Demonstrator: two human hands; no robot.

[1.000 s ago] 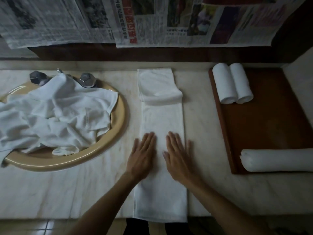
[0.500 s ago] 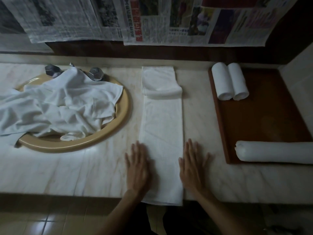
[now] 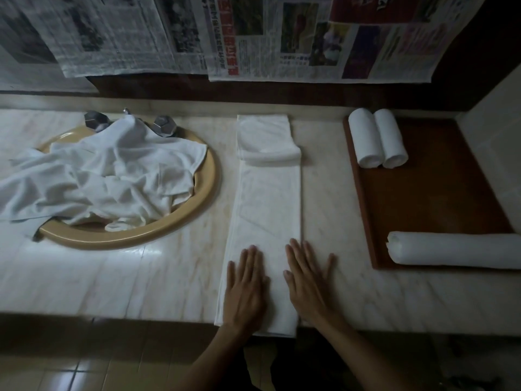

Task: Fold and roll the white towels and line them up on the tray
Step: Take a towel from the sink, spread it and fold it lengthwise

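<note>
Change: 0.5 s ago both hands lay at the strip's 2 long edges, mostly on the counter; now they have closed in onto the cloth near its front end. 1 s ago they were side by side higher up the strip.
Left hand (image 3: 245,289): flat on the strip (image 3: 266,215), palm down, fingers straight and close together, gripping nothing.
Right hand (image 3: 307,280): flat too, fingers straight and fanned apart; the inner fingers press the strip, the outer ones and part of the palm lie on the counter (image 3: 112,277) past the strip's right edge.
Strip: a long folded white towel running from the back of the counter to the front edge, its near end hanging just over; the far end is folded back on itself.
Tray (image 3: 423,198): brown, to the right, well apart from the strip. 2 rolls (image 3: 376,141) lie touching at its far left corner; a longer roll (image 3: 456,251) lies across its near edge.
Pile (image 3: 107,176): loose white towels heaped in the tan sink (image 3: 180,221) on the left, spilling over its left rim and draped against 2 metal taps (image 3: 165,128).
Counter: pale marble, glossy, dimly lit.
Room: newspapers (image 3: 253,35) hang on the dark back wall; tiled floor (image 3: 84,362) below.
</note>
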